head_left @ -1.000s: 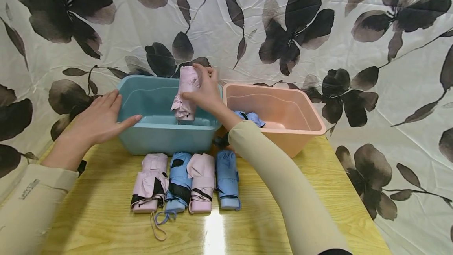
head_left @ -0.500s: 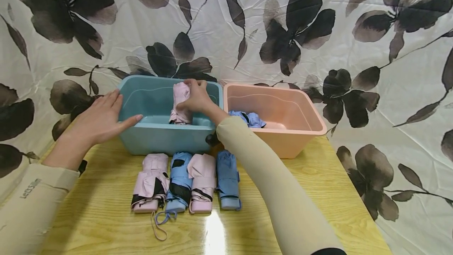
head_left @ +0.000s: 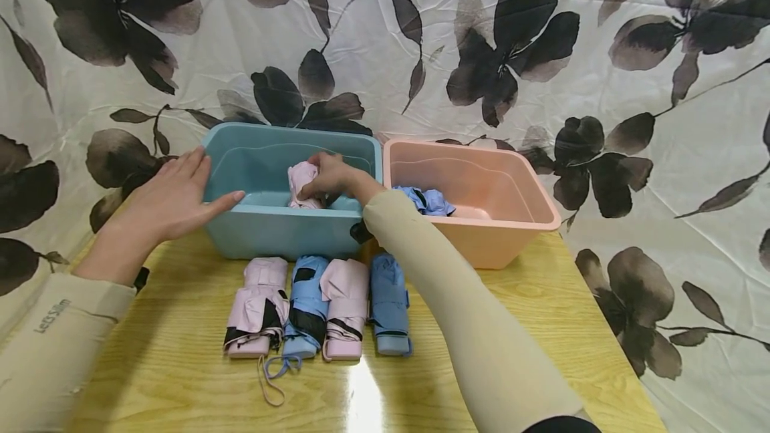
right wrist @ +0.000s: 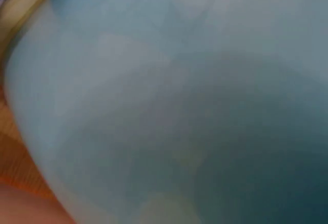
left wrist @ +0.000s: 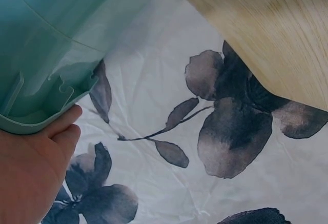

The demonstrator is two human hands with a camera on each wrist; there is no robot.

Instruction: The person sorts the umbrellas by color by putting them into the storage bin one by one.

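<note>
In the head view my right hand (head_left: pixel 332 178) reaches down into the teal plastic bin (head_left: pixel 283 236) and grips a folded pink umbrella (head_left: pixel 299 182). The umbrella's lower end is hidden behind the bin's front wall. My left hand (head_left: pixel 161 202) rests with straight fingers against the bin's left rim. In the left wrist view, that hand (left wrist: pixel 31 170) touches the bin's edge (left wrist: pixel 31 127). The right wrist view is filled by the blurred teal bin wall (right wrist: pixel 154 90), which hides the right fingers.
An orange bin (head_left: pixel 481 246) stands right of the teal one, with a blue folded umbrella (head_left: pixel 434 202) inside. Before the bins lie a left pink umbrella (head_left: pixel 255 306), a light blue umbrella (head_left: pixel 308 306), another pink umbrella (head_left: pixel 345 306) and a darker blue umbrella (head_left: pixel 390 306) on the wooden table (head_left: pixel 192 379).
My right hand has lowered the pink umbrella from above the teal bin's rim down inside it. The left hand has stayed at the rim.
</note>
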